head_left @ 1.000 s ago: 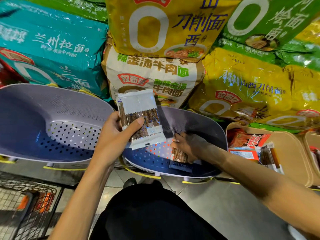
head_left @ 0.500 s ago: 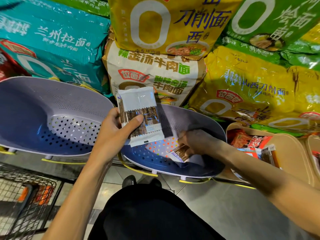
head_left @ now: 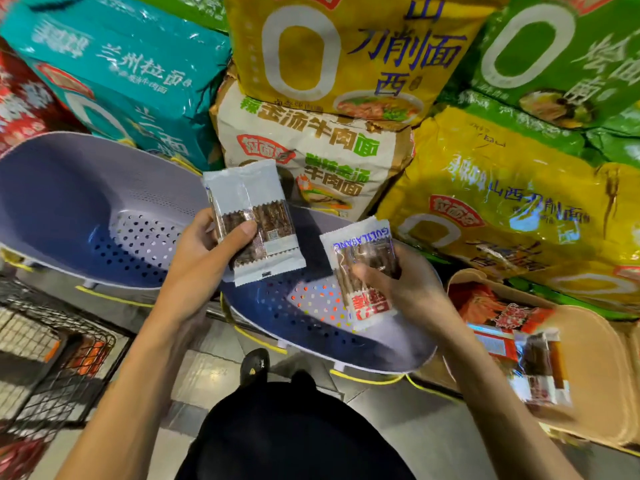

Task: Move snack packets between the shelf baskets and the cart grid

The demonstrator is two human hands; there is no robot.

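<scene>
- Silvery-white wrappers catch the light first: a small stack of snack packets [head_left: 252, 220] sits in the left hand [head_left: 201, 258], thumb pressed across the front and fingers curled behind. It hangs just above the far-left rim of the middle lavender basket [head_left: 304, 327].
- The right hand [head_left: 405, 285] grips a single packet [head_left: 363, 268], thumb on its face and fingers wrapped behind. It is held over the basket's perforated floor, clear of it, and I can see no other packet lying in the basket.
- Both loads stand with their long axes running from the near edge of the basket towards its far edge, roughly parallel. The single packet has its blue lettering at the far end and its red characters at the near end.
- The single packet lies just to the right of the stack, near it but not touching, with a strip of basket wall showing between them.
- The wire cart [head_left: 52, 368] is below and well to the left of the basket, so the left hand is the nearer one to it.
- My guess is that the single packet crosses leftwards to join the stack before anything goes to the cart. The right hand would have to slide it in flat and aligned for the left thumb to trap it.
- A beige basket [head_left: 588, 341] holding more packets sits just right of the lavender one, and big noodle bags [head_left: 311, 150] are piled behind it.
</scene>
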